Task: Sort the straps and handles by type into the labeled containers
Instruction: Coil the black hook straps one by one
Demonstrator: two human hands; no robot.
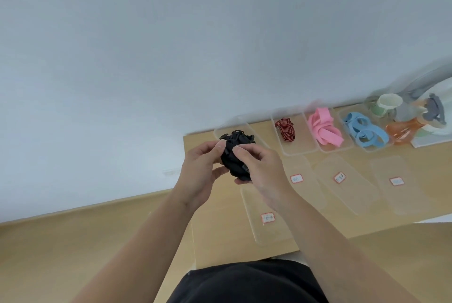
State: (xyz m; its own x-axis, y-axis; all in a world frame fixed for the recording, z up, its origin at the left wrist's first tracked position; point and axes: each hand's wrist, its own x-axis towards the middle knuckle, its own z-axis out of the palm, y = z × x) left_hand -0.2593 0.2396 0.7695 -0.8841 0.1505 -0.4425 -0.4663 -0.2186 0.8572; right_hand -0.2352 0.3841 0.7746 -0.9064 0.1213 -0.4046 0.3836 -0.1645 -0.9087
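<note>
A pale wooden surface (220, 236) carries a back row of four clear containers. In front of them lie four flat clear lids (347, 195), each with a small red-bordered label (296, 178) whose writing is too blurred to read. From the person's left, the leftmost container (217, 132) holds black pieces, the next a red-striped strap (285, 129), the next pink straps (322, 126) and the last blue handles (364, 131). A cup (389, 104) and an orange spray bottle (406, 129) stand at the far right end.

The left hand (200, 170) and the right hand (259, 168) are both raised over the surface. Between them is a black strap bundle (234, 163). The left hand pinches its upper left edge with thumb and forefinger. The right hand's fingers curl round its right side and underside.

The bundle is held off the surface, in front of the leftmost container and overlapping its near end in the view. It is well apart from the other three containers.

The step in hand looks like gathering the black straps for the container of black pieces, with the coloured types seemingly sorted. The next move likely calls for carrying the bundle forward over that container, lowering it inside the walls, and letting go without the straps springing loose over the rim.
</note>
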